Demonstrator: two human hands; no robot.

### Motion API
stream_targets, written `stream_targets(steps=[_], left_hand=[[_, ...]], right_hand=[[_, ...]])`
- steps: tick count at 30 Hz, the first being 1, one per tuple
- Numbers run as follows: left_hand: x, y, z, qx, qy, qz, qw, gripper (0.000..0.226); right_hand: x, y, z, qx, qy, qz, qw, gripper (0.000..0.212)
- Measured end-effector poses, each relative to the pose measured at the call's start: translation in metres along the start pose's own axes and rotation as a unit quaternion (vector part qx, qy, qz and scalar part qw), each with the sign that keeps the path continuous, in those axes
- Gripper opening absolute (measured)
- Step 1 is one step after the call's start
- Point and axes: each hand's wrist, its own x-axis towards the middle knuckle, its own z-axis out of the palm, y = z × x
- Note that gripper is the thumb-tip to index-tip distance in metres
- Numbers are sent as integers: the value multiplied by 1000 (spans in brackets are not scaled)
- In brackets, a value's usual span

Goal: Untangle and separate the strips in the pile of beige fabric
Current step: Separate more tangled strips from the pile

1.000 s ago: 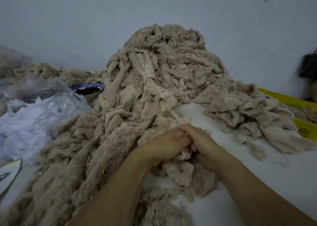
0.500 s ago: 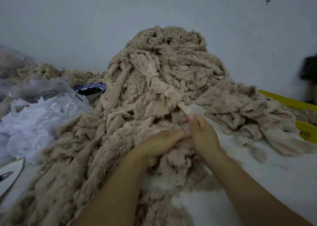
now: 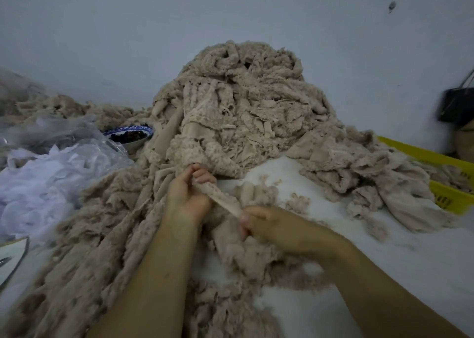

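Note:
A tall pile of beige fabric strips [image 3: 241, 106] rises against the wall in the middle of the white table. More beige strips trail down the left side toward me [image 3: 102, 235]. One narrow beige strip [image 3: 220, 198] is stretched taut between my hands. My left hand [image 3: 187, 194] pinches its upper end at the foot of the pile. My right hand [image 3: 279, 228] grips its lower end, nearer to me and to the right. A small clump of beige fabric [image 3: 246, 255] lies under my right hand.
White fabric in a clear plastic bag [image 3: 51, 173] lies at the left. A blue-rimmed bowl [image 3: 129, 135] with dark contents sits behind it. A yellow basket [image 3: 446, 196] stands at the right edge, a dark bag [image 3: 456, 104] hangs behind it. Bare white tabletop [image 3: 384, 273] shows at right.
My hands have parted: the left moved up toward the pile's foot, the right pulled back toward me, drawing one strip out taut between them.

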Motion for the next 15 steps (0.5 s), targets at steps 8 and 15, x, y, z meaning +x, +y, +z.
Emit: stream_targets(steps=[8, 15], left_hand=[[-3, -26, 8, 139, 4, 40, 989, 35], [0, -41, 0, 262, 90, 64, 959, 16]], right_hand=[[-1, 21, -7, 195, 96, -19, 976, 36], [-4, 23, -7, 264, 78, -10, 961, 35]])
